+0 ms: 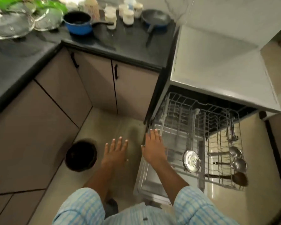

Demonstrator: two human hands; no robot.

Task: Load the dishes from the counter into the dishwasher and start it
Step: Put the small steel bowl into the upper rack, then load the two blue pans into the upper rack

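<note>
Dishes (78, 25) sit on the counter (128, 46), well ahead, leftward. Left hand (115, 151), flat and empty, is nearer; right hand (152, 149), likewise, overhangs the rack (217, 159).

Rack (201, 114) pulled out, holding steel plate (191, 161), ladles (237, 159); blue saucepan (79, 24) on counter (128, 46).

Wire rack (182, 120), shiny metal ladles (238, 161)

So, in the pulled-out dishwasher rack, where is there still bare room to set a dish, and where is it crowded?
Free: the rack looks bare in its left and middle rows, between the right hand and the steel plate, and in the back rows behind the plate. Crowded: the right edge, where three ladles lie close beside the plate.
</note>
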